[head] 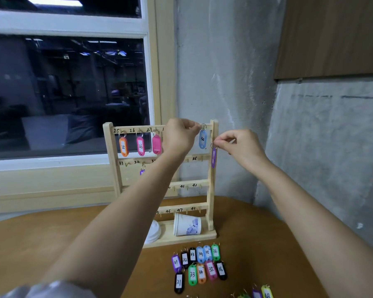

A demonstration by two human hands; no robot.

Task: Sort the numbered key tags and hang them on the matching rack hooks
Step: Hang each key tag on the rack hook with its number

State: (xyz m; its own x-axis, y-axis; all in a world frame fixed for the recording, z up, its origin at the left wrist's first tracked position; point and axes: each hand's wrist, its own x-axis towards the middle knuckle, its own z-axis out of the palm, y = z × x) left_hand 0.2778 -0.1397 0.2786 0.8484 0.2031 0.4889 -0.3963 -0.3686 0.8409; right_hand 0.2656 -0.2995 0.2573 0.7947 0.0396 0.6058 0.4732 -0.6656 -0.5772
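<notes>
Head view. Hung on top row of rack [211, 190]: orange tag [123, 147] 25, pink tags [140, 146] under 26 and 27. Pinched in left hand [181, 136]: ring of blue tag [202, 139] 30, at its top-row hook. Pinched in right hand [235, 145]: ring of purple tag [213, 158], just beside right post. Lower rows nearly bare. Left on counter [52, 233]: loose tags [199, 265], 31–36 and more. Judged early.

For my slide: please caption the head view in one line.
Left hand holds blue tag 30 at the rack; right hand pinches a purple tag.
</notes>
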